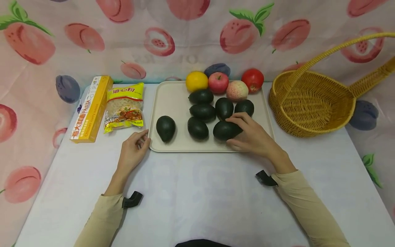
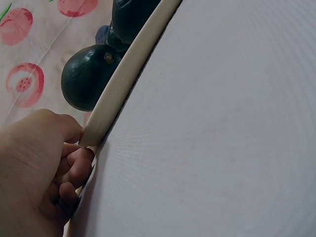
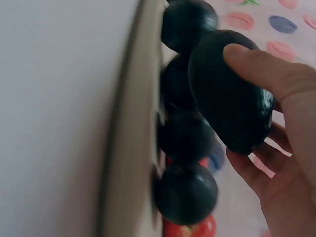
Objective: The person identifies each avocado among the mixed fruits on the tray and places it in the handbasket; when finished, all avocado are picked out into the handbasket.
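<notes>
My right hand (image 1: 251,137) grips a dark green avocado (image 1: 226,130) at the front of the cream tray (image 1: 166,96). In the right wrist view, the thumb lies over the side of this avocado (image 3: 222,89) and the fingers curl round its far side. My left hand (image 1: 133,147) pinches the tray's front left corner, thumb on the rim (image 2: 113,103) and fingers curled below it. Near that corner lies a single avocado (image 1: 166,128). Several more avocados (image 1: 198,128) sit in the middle and right of the tray.
Along the tray's back edge are a lemon (image 1: 196,81), an apple (image 1: 218,83), a peach (image 1: 237,91) and a red pomegranate (image 1: 252,80). A wicker basket (image 1: 311,103) with a tall handle stands to the right. Leftward lie a pasta bag (image 1: 124,108) and a yellow pasta box (image 1: 92,109).
</notes>
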Tool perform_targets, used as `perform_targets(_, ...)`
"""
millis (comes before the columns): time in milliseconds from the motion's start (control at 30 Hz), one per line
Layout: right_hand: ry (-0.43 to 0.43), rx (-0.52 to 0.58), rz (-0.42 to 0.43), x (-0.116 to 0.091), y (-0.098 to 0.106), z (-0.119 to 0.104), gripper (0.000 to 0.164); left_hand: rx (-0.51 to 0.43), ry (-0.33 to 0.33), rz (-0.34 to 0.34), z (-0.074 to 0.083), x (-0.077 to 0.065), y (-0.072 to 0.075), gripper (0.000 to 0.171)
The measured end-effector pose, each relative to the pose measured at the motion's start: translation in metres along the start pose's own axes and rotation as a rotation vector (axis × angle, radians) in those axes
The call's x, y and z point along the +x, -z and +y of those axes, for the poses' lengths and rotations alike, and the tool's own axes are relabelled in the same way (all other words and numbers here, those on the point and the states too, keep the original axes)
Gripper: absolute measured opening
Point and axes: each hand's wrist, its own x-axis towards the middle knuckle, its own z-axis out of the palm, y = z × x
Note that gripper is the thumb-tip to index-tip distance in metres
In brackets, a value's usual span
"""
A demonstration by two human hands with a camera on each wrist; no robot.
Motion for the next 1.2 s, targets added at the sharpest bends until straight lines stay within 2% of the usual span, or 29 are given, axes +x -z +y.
perform_targets(100,0.020,0.008,0.067,-0.001,0.013,0.003,0.070,0.001,0.001,-0.004,0.000,0.000,0.000,0.032)
perform_targets(233,0.007,0.013,0.131,-0.003,0.031,0.005,0.073,0.004,0.001,0.000,0.001,0.000,0.000,0.032)
perform_targets(400,-0.048,0.015,0.192,-0.007,0.049,0.010,0.077,0.007,0.006,0.001,0.001,0.001,0.000,0.032)
perform_targets(667,-0.103,0.024,0.296,-0.014,0.068,0.021,0.078,0.022,0.012,-0.017,0.001,0.001,0.000,0.034)
perform_targets(967,-0.184,-0.007,0.344,-0.027,0.090,0.027,0.080,0.029,0.019,-0.027,0.006,0.000,0.001,0.035)
perform_targets(1200,-0.237,-0.035,0.414,-0.037,0.105,0.037,0.082,0.038,0.033,-0.040,0.006,0.000,0.002,0.035)
